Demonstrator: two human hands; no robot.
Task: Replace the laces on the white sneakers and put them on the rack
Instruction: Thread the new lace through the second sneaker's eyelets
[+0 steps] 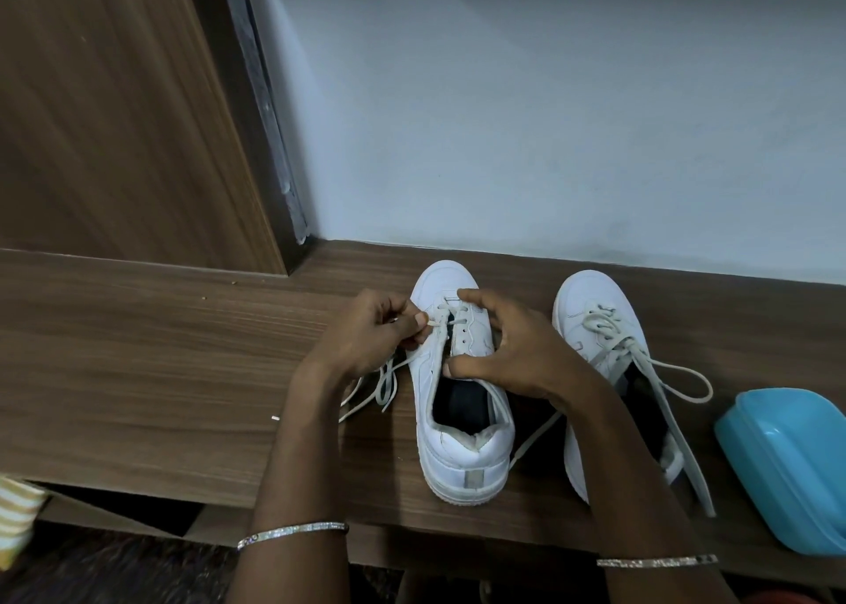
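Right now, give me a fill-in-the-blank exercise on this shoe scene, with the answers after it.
The left hand pinches the tip of a ____ at the half-laced sneaker, which the right hand holds. The fully laced sneaker stands to its ____. The plastic container at the shelf's end is ____ in colour.
Missing words: lace; right; blue.

A home, it seems: a wood-laminate counter point(137, 351) along a plain painted wall point(549, 122), a matching tall panel point(114, 122), sneakers point(462, 447) and a blue plastic box point(792, 466) on top.
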